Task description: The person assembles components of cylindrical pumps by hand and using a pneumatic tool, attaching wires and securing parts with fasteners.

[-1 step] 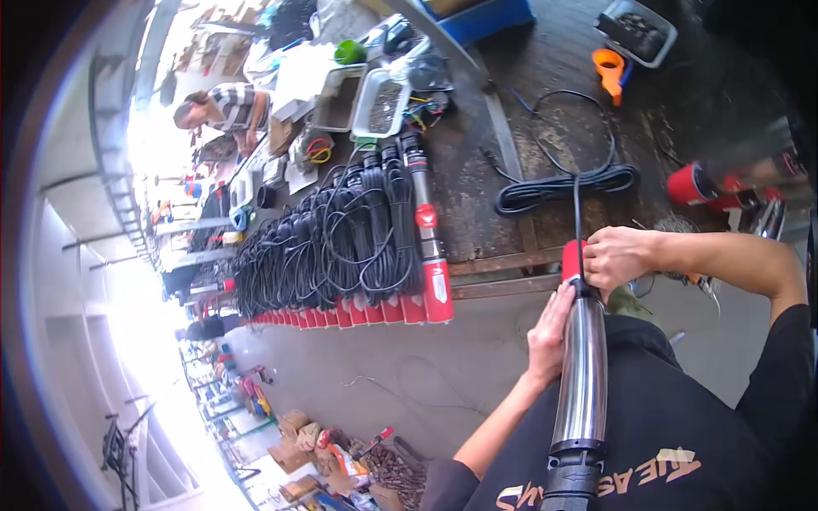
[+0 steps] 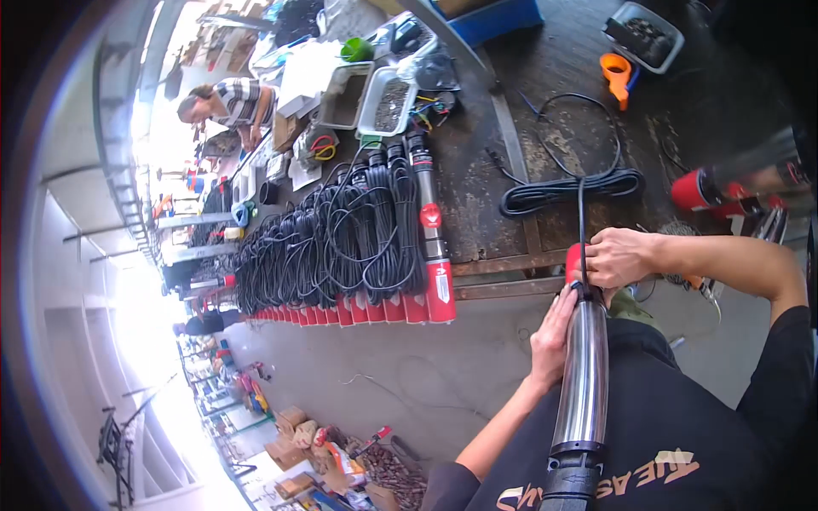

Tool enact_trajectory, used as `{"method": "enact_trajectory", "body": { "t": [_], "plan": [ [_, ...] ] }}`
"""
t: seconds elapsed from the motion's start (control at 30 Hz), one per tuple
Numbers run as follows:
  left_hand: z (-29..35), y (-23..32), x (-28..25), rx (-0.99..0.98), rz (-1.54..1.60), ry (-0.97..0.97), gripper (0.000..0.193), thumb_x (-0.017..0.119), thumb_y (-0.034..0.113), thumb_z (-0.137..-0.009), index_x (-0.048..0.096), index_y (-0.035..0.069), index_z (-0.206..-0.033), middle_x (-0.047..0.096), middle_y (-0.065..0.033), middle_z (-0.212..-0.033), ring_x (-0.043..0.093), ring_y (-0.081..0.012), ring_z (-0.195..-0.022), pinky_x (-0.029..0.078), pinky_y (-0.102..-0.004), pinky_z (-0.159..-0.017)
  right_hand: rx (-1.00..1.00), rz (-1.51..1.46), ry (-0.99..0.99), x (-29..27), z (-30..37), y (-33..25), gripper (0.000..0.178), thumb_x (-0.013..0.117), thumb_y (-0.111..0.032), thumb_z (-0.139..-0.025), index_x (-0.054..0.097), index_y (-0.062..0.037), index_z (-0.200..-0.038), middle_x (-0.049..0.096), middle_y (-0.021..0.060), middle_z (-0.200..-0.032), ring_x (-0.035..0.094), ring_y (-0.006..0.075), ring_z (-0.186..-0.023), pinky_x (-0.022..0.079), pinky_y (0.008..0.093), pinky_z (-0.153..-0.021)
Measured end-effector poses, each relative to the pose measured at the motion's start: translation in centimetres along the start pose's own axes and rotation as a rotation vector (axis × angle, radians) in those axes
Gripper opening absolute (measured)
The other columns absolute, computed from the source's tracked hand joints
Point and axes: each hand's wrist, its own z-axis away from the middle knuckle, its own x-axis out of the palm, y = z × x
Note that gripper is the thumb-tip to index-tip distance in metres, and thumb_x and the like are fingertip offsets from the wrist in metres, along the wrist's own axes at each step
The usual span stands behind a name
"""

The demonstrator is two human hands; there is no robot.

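Observation:
A long steel pump (image 2: 584,375) with a red cap lies across my lap, pointing toward the workbench. My right hand (image 2: 618,255) grips its red end. My left hand (image 2: 554,336) wraps the steel body just below the cap. A black cable runs from the red end up to a black cable coil (image 2: 571,192) lying on the dark workbench (image 2: 486,170).
A row of similar pumps (image 2: 358,247) with red ends and coiled black cables fills the bench's left part. Behind them stand trays of small parts (image 2: 388,98) and an orange part (image 2: 618,77). A red tool (image 2: 707,192) lies at right. A person in a striped shirt (image 2: 230,102) works far left. Cardboard boxes (image 2: 298,426) sit on the floor.

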Motion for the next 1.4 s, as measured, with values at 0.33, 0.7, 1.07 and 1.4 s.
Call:
{"method": "enact_trajectory", "body": {
  "t": [0.33,0.7,1.07,1.4],
  "plan": [
    [0.7,-4.4,-0.6,-0.241,0.223,0.097,0.040,0.066,0.006,-0.093,0.058,0.000,-0.131,0.068,-0.0134,-0.113,0.066,-0.0214,-0.101,0.056,-0.0347,-0.086,0.152,-0.814,0.263,1.3,-3.0,-1.9,0.091,0.087,-0.019,-0.070,0.039,-0.0069,-0.147,0.053,0.0170,-0.142,0.050,0.0355,-0.132,0.039,0.0467,-0.108],
    [-16.3,-11.2,1.5,-0.290,0.504,0.132,0.031,0.052,0.023,-0.106,0.070,-0.001,-0.112,0.073,-0.0085,-0.087,0.062,-0.0099,-0.071,0.052,-0.0326,-0.067,1.106,-1.190,0.936,5.3,-6.8,2.4,0.048,0.075,-0.017,-0.093,0.046,0.0006,-0.127,0.062,0.0113,-0.115,0.060,0.0156,-0.104,0.054,0.0327,-0.086],
    [-14.1,-14.4,7.3,-0.378,-0.177,-0.164,0.050,0.047,0.041,-0.102,0.069,-0.004,-0.106,0.067,-0.0285,-0.111,0.065,-0.0440,-0.103,0.050,-0.0507,-0.091,1.396,-1.433,0.686,12.4,-1.5,0.5,0.068,0.077,-0.049,-0.088,0.045,-0.0011,-0.123,0.057,0.0112,-0.115,0.055,0.0157,-0.108,0.049,0.0373,-0.094],
    [-16.5,-8.4,7.5,-0.515,-0.239,-0.103,0.063,0.066,0.058,-0.088,0.075,-0.004,-0.095,0.073,-0.0259,-0.094,0.072,-0.0413,-0.092,0.056,-0.0463,-0.086,1.288,-1.218,0.753,16.3,0.6,3.0,0.094,0.077,-0.045,-0.087,0.031,0.0236,-0.132,0.067,0.0234,-0.107,0.064,0.0225,-0.102,0.054,0.0335,-0.088]
  ]
}}
